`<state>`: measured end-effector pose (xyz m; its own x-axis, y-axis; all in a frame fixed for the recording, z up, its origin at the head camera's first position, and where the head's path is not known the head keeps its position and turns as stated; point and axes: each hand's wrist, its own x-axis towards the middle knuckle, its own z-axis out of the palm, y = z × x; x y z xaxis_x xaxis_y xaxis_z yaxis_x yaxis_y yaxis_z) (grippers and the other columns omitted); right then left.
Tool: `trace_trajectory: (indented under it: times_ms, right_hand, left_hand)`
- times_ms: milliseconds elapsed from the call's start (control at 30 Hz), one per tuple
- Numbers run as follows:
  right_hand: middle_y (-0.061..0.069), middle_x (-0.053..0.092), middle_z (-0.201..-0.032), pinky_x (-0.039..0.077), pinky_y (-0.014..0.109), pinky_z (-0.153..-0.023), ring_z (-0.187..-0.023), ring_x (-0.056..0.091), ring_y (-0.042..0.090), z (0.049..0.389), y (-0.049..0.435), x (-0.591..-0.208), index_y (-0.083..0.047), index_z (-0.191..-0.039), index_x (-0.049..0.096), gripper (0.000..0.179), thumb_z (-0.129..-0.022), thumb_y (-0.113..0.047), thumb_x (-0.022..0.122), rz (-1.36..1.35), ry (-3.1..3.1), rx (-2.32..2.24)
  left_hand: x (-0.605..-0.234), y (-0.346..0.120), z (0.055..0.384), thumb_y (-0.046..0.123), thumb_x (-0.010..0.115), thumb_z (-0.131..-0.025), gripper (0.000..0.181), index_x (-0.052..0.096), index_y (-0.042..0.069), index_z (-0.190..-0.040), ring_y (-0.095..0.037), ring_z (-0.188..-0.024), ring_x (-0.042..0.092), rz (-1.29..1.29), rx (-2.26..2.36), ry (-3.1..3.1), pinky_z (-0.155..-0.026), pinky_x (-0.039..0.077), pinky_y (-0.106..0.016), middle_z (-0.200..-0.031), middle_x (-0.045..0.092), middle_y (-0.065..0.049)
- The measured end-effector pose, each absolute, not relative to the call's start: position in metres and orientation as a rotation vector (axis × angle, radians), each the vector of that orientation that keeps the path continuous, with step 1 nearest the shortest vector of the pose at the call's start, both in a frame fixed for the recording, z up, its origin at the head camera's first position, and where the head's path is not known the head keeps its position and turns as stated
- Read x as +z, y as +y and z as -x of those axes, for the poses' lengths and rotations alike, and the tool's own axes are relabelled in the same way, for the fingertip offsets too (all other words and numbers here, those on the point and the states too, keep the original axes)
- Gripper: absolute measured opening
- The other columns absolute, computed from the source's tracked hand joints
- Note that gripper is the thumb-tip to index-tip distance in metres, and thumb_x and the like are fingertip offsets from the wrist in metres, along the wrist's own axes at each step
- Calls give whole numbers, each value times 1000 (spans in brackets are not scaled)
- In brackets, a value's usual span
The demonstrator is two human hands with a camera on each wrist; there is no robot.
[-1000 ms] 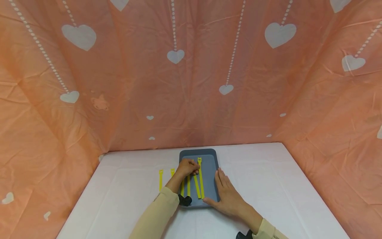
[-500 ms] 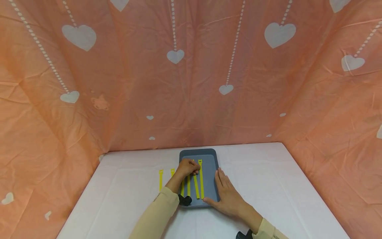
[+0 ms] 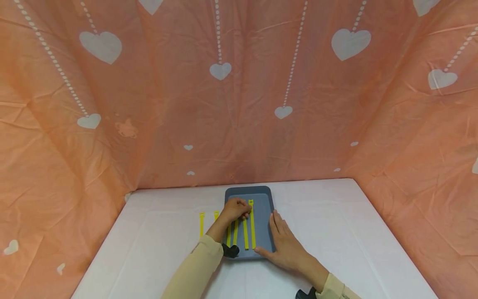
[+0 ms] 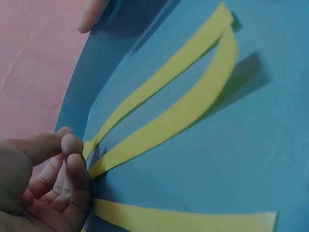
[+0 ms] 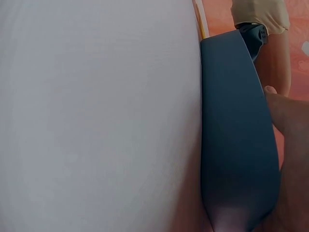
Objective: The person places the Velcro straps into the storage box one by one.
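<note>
Several yellow hook-and-loop cable straps lie lengthwise in a grey-blue tray (image 3: pixel 264 203). My left hand (image 3: pixel 235 209) is over the tray's far left part, fingers curled. In the left wrist view its thumb and fingertips pinch the end of a bowed yellow strap (image 4: pixel 169 118), which casts a shadow on the tray floor. The rightmost yellow strap (image 3: pixel 252 232) has its slotted head right at these fingertips. Another yellow strap (image 4: pixel 193 221) runs below the hand. My right hand (image 3: pixel 285 245) rests with straight fingers along the tray's right side, its thumb at the near rim.
Left of the tray, two yellow straps (image 3: pixel 202 224) lie on the white tablecloth (image 3: pixel 157 232), partly behind my left arm. An orange curtain (image 3: pixel 239 124) with white hearts hangs around the back and sides of the table.
The rightmost strap has slid slightly toward me. The strap beside it has straightened, its near end shifting left. My left hand has edged right; my right hand stays put.
</note>
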<state>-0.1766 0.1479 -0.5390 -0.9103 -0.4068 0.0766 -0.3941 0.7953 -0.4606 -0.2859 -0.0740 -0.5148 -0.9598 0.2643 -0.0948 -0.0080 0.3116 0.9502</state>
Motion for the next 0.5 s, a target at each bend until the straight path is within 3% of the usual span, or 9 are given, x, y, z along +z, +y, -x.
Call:
trace_trajectory:
  times_ms: [200,333,500]
  right_hand:
    - [29,5,-176,18,57,-132,-165,7,40,177,148,-541,11,-167,14,119,-98,-73,62,655,2951,-761]
    - [27,3,-177,17,55,-132,-166,6,38,177,148,-543,9,-167,13,119,-98,-75,60,643,2955,-742]
    - [26,2,-177,16,55,-133,-166,4,37,178,148,-542,8,-168,12,120,-97,-76,59,631,2951,-733]
  left_hand:
    - [-513,-75,286,7,71,-103,17,71,-10,-106,-22,-67,69,-279,1725,2365,-63,59,-32,-88,75,-25]
    - [-510,-76,286,10,72,-104,18,69,-7,-109,-32,-75,73,-285,1726,2391,-66,61,-35,-91,75,-27]
    - [-508,-83,286,16,72,-105,19,73,-3,-110,-33,-81,73,-307,1693,2430,-72,61,-39,-94,76,-24]
